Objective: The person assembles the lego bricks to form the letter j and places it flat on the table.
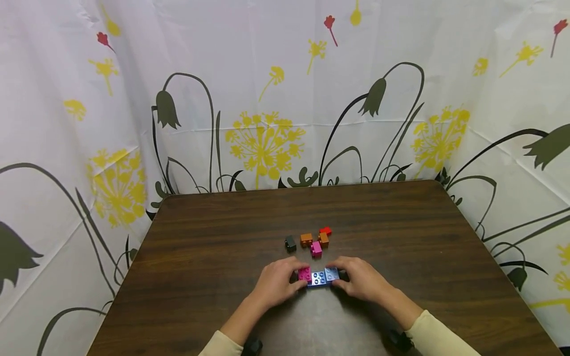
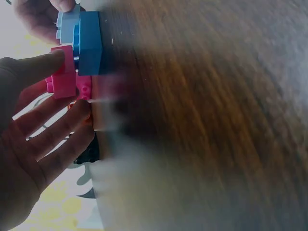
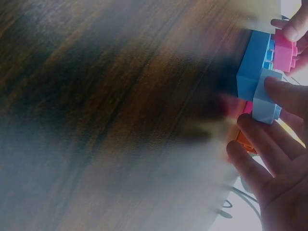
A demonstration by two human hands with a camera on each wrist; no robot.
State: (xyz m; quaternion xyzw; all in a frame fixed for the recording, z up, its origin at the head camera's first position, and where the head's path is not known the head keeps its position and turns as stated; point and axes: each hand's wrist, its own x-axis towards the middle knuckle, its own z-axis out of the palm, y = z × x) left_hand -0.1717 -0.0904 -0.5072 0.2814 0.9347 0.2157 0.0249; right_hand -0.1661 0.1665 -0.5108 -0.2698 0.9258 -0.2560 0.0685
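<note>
A long blue toy brick (image 1: pixel 318 280) lies on the table in front of the person, between both hands. On its left end sits a pink brick (image 1: pixel 305 274), which the left hand (image 1: pixel 277 281) pinches between thumb and fingers. The right hand (image 1: pixel 364 280) pinches a light blue brick (image 1: pixel 332 274) on the other end. In the left wrist view, the left thumb lies on the near side of the pink brick (image 2: pixel 63 81). The right wrist view has the right thumb against the light blue brick (image 3: pixel 263 102), which overhangs the end of the blue brick (image 3: pixel 252 65).
Just beyond the hands lie a dark brick (image 1: pixel 290 243), two orange bricks, one at left (image 1: pixel 306 240) and one at right (image 1: pixel 323 241), a second pink brick (image 1: pixel 316 249) and a red brick (image 1: pixel 325 230). The brown wooden table (image 1: pixel 213 232) ends at a patterned curtain (image 1: pixel 285 89).
</note>
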